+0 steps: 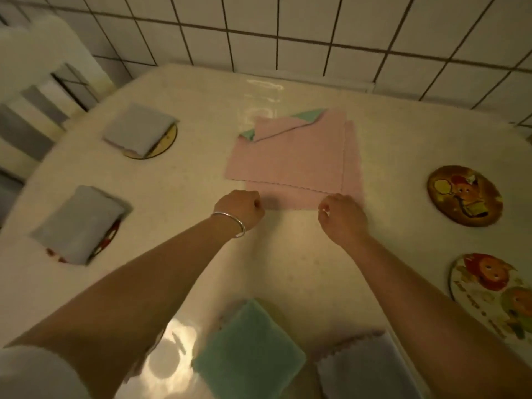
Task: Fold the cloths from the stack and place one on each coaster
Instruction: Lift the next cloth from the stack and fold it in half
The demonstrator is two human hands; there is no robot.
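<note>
A stack of pink cloths [290, 156] lies flat mid-table, with a green cloth [309, 116] peeking out at its far edge. My left hand [240, 208] pinches the near left corner of a pink cloth. At the near right corner my right hand [342, 217] pinches the same edge. Two folded grey cloths [138, 128] [77, 223] sit on coasters at the left. On the right, two round picture coasters [465, 195] [495, 295] lie bare. A folded green cloth [250, 352] and a folded grey cloth [362, 367] lie at the near edge; what is under them is hidden.
The cream table [288, 269] stands against a white tiled wall [288, 33]. A white chair back [43, 82] rises at the far left beside the table edge.
</note>
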